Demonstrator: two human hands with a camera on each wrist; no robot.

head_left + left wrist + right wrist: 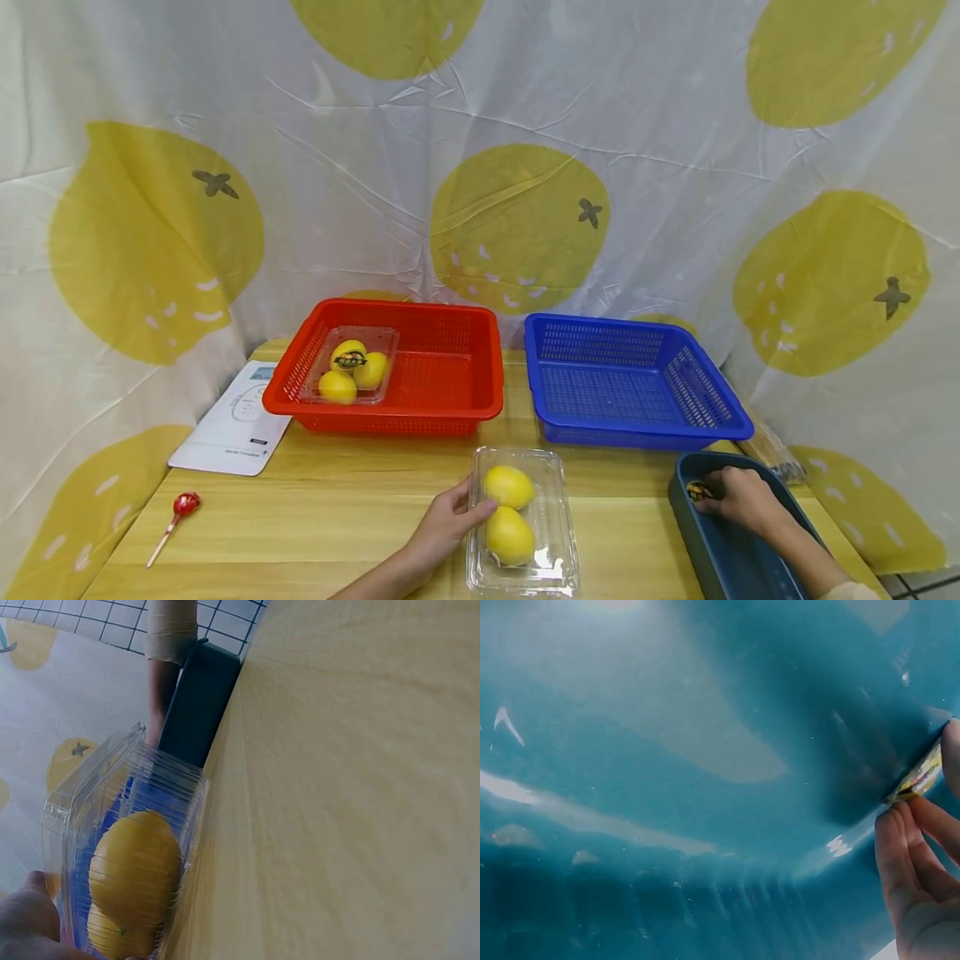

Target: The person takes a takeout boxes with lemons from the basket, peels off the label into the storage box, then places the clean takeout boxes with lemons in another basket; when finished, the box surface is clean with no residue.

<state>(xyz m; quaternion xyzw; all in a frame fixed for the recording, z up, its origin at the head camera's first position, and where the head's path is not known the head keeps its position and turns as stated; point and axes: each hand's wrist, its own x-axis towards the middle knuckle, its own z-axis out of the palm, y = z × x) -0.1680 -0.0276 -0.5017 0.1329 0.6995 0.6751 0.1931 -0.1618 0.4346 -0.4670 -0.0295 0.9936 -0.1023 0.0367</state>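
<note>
A clear plastic box (551,533) with two lemons (510,536) inside lies on the wooden table, its lid closed over them. My left hand (442,525) grips the box's left side, thumb on top; the left wrist view shows the lemons (135,866) through the ribbed plastic. Inside the dark teal bin (738,558) at the right, my right hand (742,498) pinches a small black-and-yellow sticker-like piece (699,492). In the right wrist view, this piece (921,776) is between thumb and fingertips against the bin's inner surface.
At the back left a red basket (442,412) holds a clear box of lemons (337,386). A blue basket (600,392) stands back right. A white printed sheet (232,425) and a red lollipop (186,503) lie at the left. A patterned curtain (352,183) hangs behind.
</note>
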